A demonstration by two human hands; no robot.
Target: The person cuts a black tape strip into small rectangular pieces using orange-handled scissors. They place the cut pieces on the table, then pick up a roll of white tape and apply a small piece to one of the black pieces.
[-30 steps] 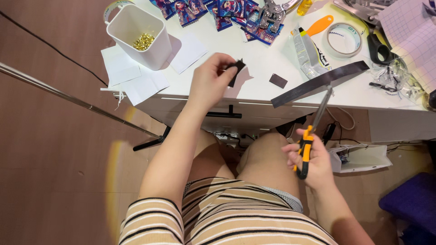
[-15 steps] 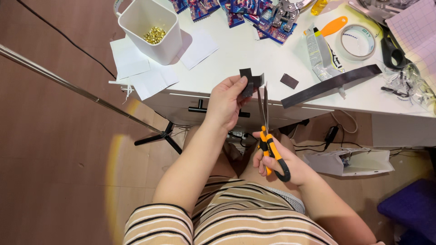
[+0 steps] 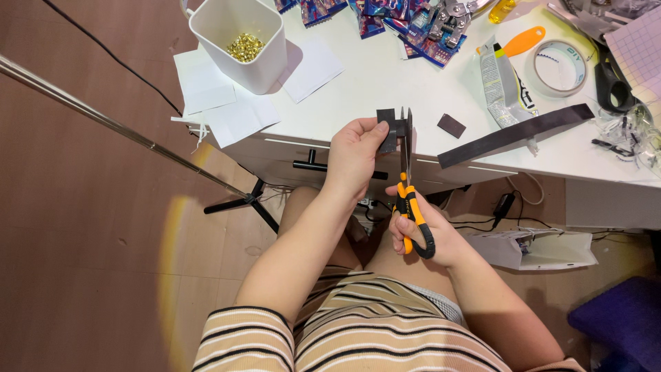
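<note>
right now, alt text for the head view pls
Seen from above, a seated person's left hand holds a small dark strip while the right hand cuts it with orange-handled scissors, at the edge of a cluttered white table.

A heap of small flat packets (image 3: 385,17) lies at the far edge of the white table (image 3: 365,83), right of the white tub; they are printed in dark blue, purple and red, and overlap one another. Further right, near the tape roll, 1 crumpled tube-like pack (image 3: 497,79) lies pointing toward the near edge, white and grey with a yellow tip and a dark printed label. No signs or screens show.
</note>
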